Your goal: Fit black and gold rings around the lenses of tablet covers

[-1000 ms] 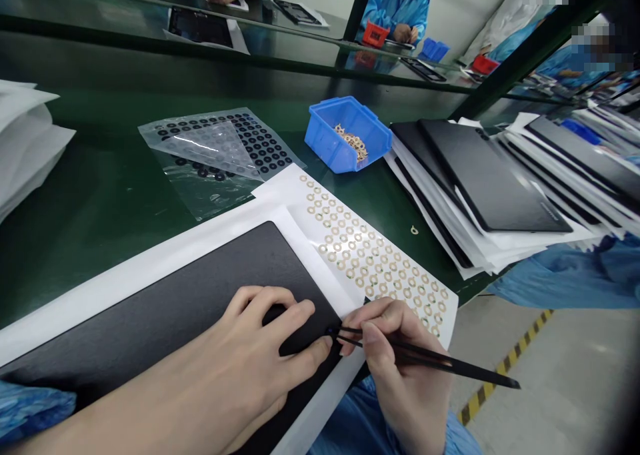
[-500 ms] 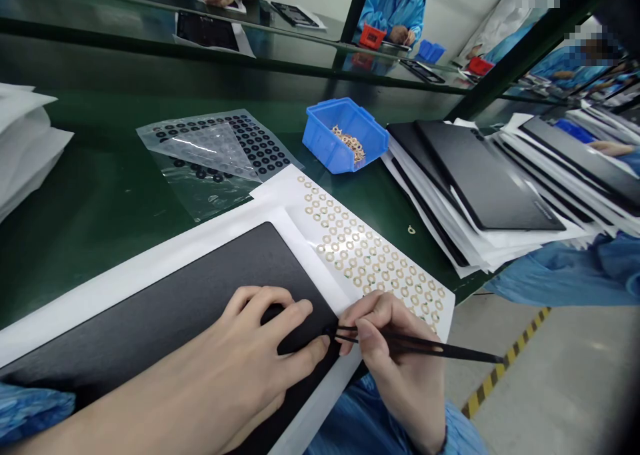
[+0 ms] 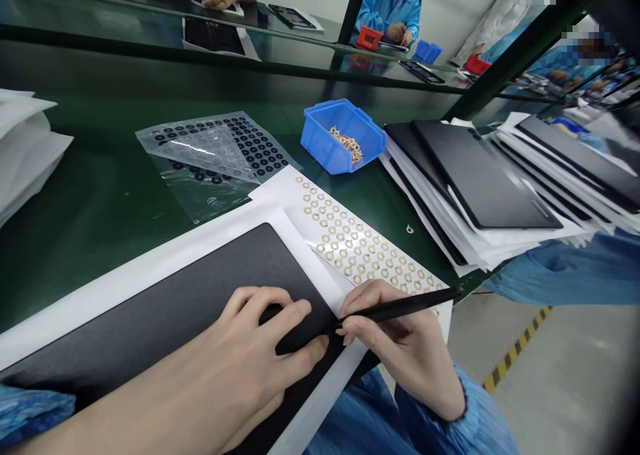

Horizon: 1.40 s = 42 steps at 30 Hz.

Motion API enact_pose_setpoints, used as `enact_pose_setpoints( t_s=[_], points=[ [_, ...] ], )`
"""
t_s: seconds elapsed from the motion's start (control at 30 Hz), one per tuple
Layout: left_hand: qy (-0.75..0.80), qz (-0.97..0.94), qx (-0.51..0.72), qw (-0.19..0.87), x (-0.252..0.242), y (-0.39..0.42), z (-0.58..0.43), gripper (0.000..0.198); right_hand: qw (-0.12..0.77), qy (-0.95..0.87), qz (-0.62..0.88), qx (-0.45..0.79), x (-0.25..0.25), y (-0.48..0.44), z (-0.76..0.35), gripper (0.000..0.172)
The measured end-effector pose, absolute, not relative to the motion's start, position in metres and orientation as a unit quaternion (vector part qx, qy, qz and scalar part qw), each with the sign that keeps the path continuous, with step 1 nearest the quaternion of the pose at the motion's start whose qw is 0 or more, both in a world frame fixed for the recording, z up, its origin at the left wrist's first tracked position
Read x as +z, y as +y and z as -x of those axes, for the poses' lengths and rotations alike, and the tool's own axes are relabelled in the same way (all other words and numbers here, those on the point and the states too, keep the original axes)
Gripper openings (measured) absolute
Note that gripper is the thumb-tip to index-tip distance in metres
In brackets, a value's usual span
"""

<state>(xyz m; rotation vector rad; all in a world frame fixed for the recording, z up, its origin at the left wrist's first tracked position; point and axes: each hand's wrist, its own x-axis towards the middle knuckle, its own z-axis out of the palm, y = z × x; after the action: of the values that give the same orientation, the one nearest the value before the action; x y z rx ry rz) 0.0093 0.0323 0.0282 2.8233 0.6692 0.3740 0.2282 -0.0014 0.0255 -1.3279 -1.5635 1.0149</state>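
- While the left hand (image 3: 250, 331) rests open on the black panel (image 3: 165, 301),
- the right hand (image 3: 400, 338) grips black tweezers (image 3: 405, 310), tips at the panel edge,
- just beside a sheet of ring stickers (image 3: 360, 241).

Bright, even light falls on my right hand (image 3: 400, 355), leaving only soft shadows under its fingers. Above that hand, a clear plastic sheet (image 3: 205, 151) catches a sharp streak of glare, while far to its right the stacked black panels (image 3: 575, 155) smear into blur and the frame's corners darken.
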Motion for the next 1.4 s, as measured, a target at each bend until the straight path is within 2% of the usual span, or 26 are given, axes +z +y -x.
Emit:
enact_pose_setpoints(
  t_s=[0.17,0.4,0.53,0.7,0.8,0.93,1.13,1.3,1.4],
  points=[
    [0.214,-0.963,0.135,0.094,0.031,0.033,-0.008,0.034,0.466,-0.632,0.511,0.349,0.022,-0.007,-0.224,0.005],
    [0.220,-0.962,0.142,0.073,0.030,0.033,-0.008,0.023,0.549,-0.579,0.483,0.361,0.030,-0.024,-0.231,0.008],
    [0.236,-0.959,0.121,0.097,0.030,0.032,-0.010,0.021,0.485,-0.650,0.489,0.321,0.062,-0.005,-0.237,0.012],
    [0.245,-0.956,0.116,0.111,0.035,0.031,-0.010,0.012,0.387,-0.753,0.446,0.290,0.093,0.077,-0.204,0.013],
    [0.242,-0.959,0.114,0.096,0.038,0.031,-0.009,0.012,0.360,-0.783,0.407,0.304,0.083,0.138,-0.160,0.019],
    [0.241,-0.960,0.116,0.077,0.039,0.032,-0.008,0.016,0.326,-0.787,0.410,0.327,0.050,0.192,-0.113,0.018],
    [0.236,-0.963,0.118,0.056,0.039,0.032,-0.006,0.016,0.258,-0.843,0.391,0.266,0.024,0.200,-0.102,0.017],
    [0.245,-0.959,0.118,0.085,0.041,0.032,-0.006,0.014,0.262,-0.867,0.368,0.212,0.040,0.191,-0.116,0.013],
    [0.246,-0.957,0.115,0.106,0.042,0.033,-0.005,0.011,0.280,-0.863,0.378,0.186,0.057,0.180,-0.137,0.019]
  ],
)
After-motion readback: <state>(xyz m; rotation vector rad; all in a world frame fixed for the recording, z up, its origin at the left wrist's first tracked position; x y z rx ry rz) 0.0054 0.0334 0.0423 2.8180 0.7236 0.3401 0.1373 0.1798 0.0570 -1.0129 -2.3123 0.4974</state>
